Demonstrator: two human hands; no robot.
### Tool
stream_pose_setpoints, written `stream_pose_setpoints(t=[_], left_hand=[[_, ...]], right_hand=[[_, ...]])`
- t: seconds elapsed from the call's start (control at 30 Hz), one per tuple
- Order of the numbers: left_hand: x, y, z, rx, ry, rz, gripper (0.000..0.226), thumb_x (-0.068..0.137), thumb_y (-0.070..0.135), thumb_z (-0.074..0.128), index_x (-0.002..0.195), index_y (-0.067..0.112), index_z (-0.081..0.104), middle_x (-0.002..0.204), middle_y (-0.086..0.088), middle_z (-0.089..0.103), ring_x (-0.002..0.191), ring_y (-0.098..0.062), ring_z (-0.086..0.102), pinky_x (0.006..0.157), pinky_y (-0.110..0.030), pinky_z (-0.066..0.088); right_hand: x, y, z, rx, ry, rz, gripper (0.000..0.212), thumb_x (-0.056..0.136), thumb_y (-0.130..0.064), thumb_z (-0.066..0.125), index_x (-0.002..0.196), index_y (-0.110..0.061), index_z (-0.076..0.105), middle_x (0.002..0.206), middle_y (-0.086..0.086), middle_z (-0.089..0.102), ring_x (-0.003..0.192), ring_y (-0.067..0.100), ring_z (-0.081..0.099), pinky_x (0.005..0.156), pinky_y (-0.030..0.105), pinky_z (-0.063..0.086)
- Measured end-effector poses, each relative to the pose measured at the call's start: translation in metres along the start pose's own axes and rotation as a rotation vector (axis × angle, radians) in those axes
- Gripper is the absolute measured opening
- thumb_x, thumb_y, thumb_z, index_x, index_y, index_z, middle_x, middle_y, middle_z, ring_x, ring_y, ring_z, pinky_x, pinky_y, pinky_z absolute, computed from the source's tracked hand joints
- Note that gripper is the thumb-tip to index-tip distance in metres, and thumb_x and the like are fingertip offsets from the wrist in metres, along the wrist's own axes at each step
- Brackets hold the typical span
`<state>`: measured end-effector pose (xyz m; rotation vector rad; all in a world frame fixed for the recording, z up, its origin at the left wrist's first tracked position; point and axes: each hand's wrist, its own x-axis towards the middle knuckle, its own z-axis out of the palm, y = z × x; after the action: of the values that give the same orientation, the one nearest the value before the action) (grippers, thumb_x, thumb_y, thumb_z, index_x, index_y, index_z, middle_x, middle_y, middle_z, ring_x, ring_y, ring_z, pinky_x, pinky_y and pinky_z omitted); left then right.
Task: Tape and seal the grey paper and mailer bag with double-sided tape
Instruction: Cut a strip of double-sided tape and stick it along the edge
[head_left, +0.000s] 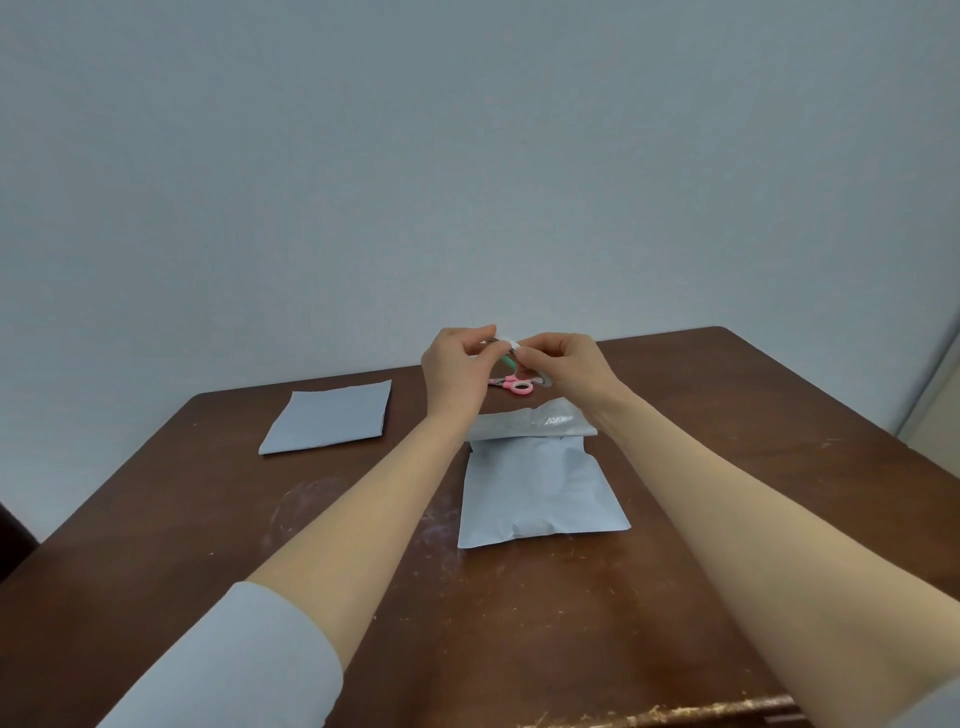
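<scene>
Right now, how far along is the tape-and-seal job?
Early. Done: the mailer bag looks filled and lies flat, but its flap is not pressed down. In hand: the left hand and right hand both pinch the tape roll above the pink scissors. Left: no tape shows on the bag or on the grey paper, which lies apart to the left; both need taping and sealing.

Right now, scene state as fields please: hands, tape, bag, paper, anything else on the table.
left hand: pinches the tape roll, raised above the table
right hand: pinches the same roll from the other side
mailer bag: flat, centre of table, far-end flap open, not sealed
grey paper: folded, lies left of the bag, apart from it
scissors: pink handles, on the table beyond the bag, partly hidden by the hands
</scene>
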<state>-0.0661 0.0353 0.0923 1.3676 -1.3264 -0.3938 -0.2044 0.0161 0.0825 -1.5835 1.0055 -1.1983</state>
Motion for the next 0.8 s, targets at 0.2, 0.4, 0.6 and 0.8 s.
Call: stream_pose_setpoints(t=[0.2,0.4,0.6,0.8], left_hand=[[-0.009,0.004,0.006,-0.048,0.014,-0.034,0.023,0.086,0.014,0.067,0.107,0.011,0.073,0.107,-0.002,0.072,0.099,-0.007,0.063,0.075,-0.002,0.041],[-0.015,0.007,0.009,-0.102,0.034,-0.038,0.019,0.082,0.013,0.071,0.100,0.011,0.076,0.095,0.000,0.075,0.077,0.004,0.062,0.068,0.002,0.042],[-0.014,0.009,0.007,-0.111,0.057,-0.027,0.010,0.082,0.009,0.071,0.088,0.010,0.078,0.084,-0.003,0.075,0.069,-0.006,0.067,0.064,-0.004,0.048],[-0.013,0.010,0.005,-0.107,0.025,-0.016,0.006,0.079,0.006,0.071,0.081,0.011,0.075,0.075,0.001,0.072,0.073,-0.015,0.070,0.073,-0.021,0.056]], right_hand=[[-0.005,-0.001,0.003,-0.128,0.094,-0.042,0.006,0.084,-0.012,0.069,0.083,-0.017,0.071,0.078,-0.001,0.068,0.079,0.017,0.066,0.082,0.031,0.052],[-0.012,-0.006,0.003,-0.114,0.081,-0.075,0.013,0.085,-0.007,0.067,0.089,-0.017,0.073,0.080,0.002,0.071,0.075,0.014,0.065,0.078,0.026,0.052],[-0.015,-0.011,0.006,-0.108,0.004,-0.063,0.032,0.079,0.000,0.061,0.089,-0.027,0.074,0.083,0.025,0.064,0.076,0.018,0.055,0.074,0.032,0.045],[-0.007,-0.008,0.007,-0.192,0.048,-0.052,0.026,0.078,-0.004,0.061,0.101,0.008,0.065,0.081,0.033,0.053,0.070,0.034,0.051,0.070,0.035,0.045]])
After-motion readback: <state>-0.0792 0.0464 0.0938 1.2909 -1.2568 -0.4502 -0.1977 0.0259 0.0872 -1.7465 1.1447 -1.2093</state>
